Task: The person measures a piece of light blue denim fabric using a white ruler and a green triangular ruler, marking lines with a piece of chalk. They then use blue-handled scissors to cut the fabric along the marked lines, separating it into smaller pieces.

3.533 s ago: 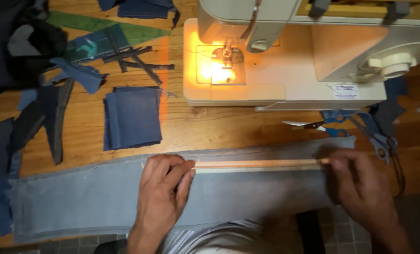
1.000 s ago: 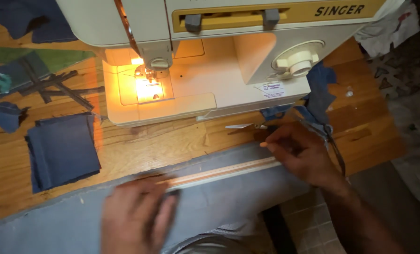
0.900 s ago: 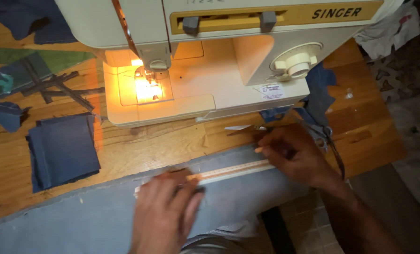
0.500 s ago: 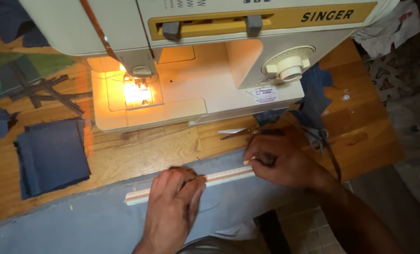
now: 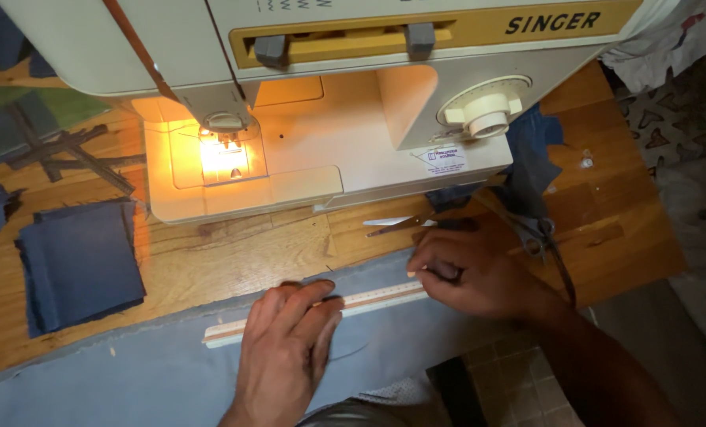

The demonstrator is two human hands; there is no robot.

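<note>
A pale wooden ruler [image 5: 373, 300] lies along the top edge of a long grey-blue cloth [image 5: 132, 379] at the near side of the wooden table [image 5: 234, 253]. My left hand [image 5: 286, 348] presses flat on the ruler's middle, fingers close together. My right hand [image 5: 471, 273] is curled at the ruler's right end. It pinches a small pale piece, like chalk, against the cloth just above the ruler's edge.
A cream sewing machine [image 5: 345, 134] with its lamp lit stands right behind the hands. Scissors [image 5: 400, 225] lie just beyond my right hand. A folded dark blue cloth [image 5: 80, 265] sits at the left, with dark scraps farther back. The table's right edge drops to a tiled floor.
My left hand has come up from the cloth onto the ruler and now presses it flat. My right hand has stayed at the ruler's right end. The view has drifted to the right.
</note>
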